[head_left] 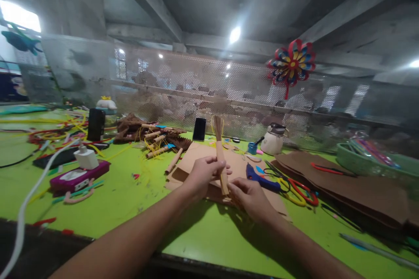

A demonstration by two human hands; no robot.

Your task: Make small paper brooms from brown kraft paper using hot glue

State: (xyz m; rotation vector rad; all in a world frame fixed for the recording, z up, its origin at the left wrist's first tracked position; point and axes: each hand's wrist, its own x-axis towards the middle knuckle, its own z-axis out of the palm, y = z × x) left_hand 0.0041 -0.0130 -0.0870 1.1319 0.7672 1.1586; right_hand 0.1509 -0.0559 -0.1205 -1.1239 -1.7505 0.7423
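Upright in front of me is a narrow rolled brown paper tube (220, 151), with a pleated, fanned top and thin yellow string looped along it. My left hand (204, 173) is closed around its middle, thumb across the front. My right hand (250, 198) is beside the tube's lower end, thumb and fingers pinched together; what they hold is too small to make out. Beneath both hands lie sheets of brown kraft paper (193, 157). A blue glue gun (262, 178) lies just right of my right hand, next to yellow-handled scissors (296, 194) and red-handled scissors (306, 189).
Several finished paper rolls (159, 144) with yellow string lie at back left. A phone (199, 129) stands behind the paper. On the left is a purple power strip (78, 176) with a white cable. A white jar (273, 139), brown paper stack (340, 183) and green basket (350, 157) are right.
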